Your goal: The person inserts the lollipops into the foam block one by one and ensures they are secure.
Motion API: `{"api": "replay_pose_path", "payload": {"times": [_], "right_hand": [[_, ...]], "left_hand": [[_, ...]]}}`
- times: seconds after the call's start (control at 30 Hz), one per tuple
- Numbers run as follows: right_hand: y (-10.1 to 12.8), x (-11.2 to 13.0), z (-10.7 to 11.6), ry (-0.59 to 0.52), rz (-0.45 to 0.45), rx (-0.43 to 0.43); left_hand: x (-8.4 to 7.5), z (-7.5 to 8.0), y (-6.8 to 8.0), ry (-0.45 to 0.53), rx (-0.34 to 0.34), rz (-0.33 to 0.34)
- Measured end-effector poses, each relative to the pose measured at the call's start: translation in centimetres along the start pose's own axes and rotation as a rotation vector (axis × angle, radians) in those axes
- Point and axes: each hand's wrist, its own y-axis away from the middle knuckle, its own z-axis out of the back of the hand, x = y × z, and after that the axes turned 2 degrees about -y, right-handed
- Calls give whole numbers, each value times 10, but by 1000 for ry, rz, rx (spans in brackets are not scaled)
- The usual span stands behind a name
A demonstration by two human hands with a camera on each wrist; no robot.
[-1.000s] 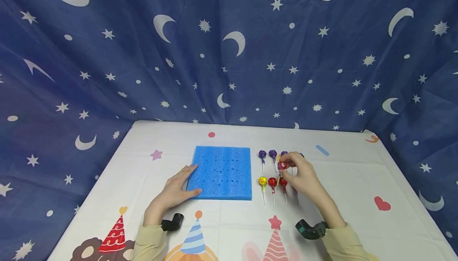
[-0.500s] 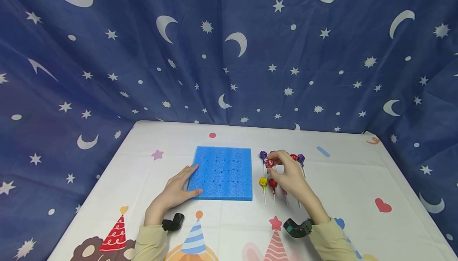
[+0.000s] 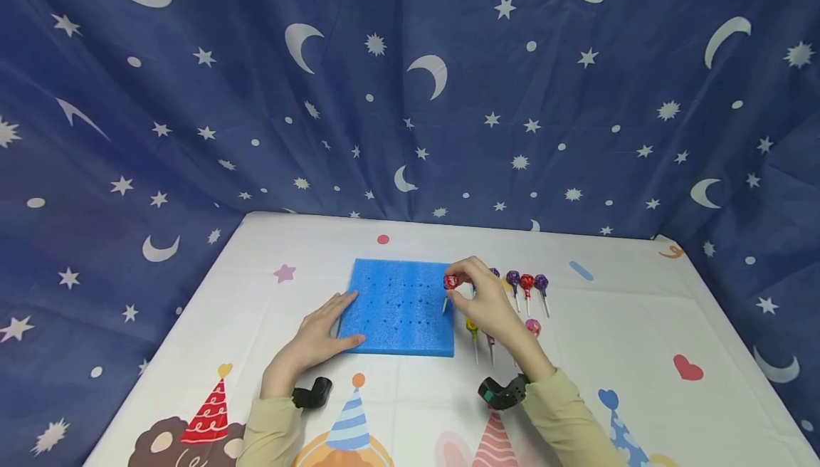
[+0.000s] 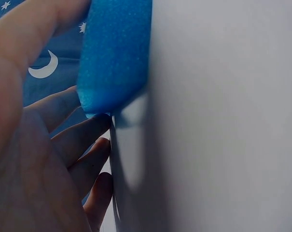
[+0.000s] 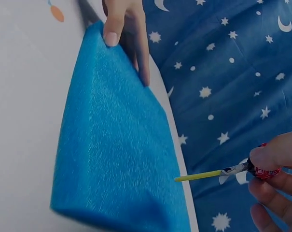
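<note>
Dark blue curtain behind the table, folded, wrapping round both sides — white crescents, stars, dots all over; parts of it also show in both wrist views. White tablecloth, printed. Far part: red dot, mauve star, short blue bar, orange squiggle at the far right corner. Red heart on the right. Near edge, left to right: red party hat with yellow heart tip on a brown bear, blue-and-white striped hat topped with an orange ball, pink striped hat — tip hidden, blue hat with heart tip.
</note>
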Motion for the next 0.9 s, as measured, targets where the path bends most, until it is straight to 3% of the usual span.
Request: {"api": "replay_pose_path", "payload": {"times": [0.9], "right_hand": [[-63, 33, -74, -52, 111, 64]], "left_hand": [[2, 2, 0, 7, 0, 15]]}}
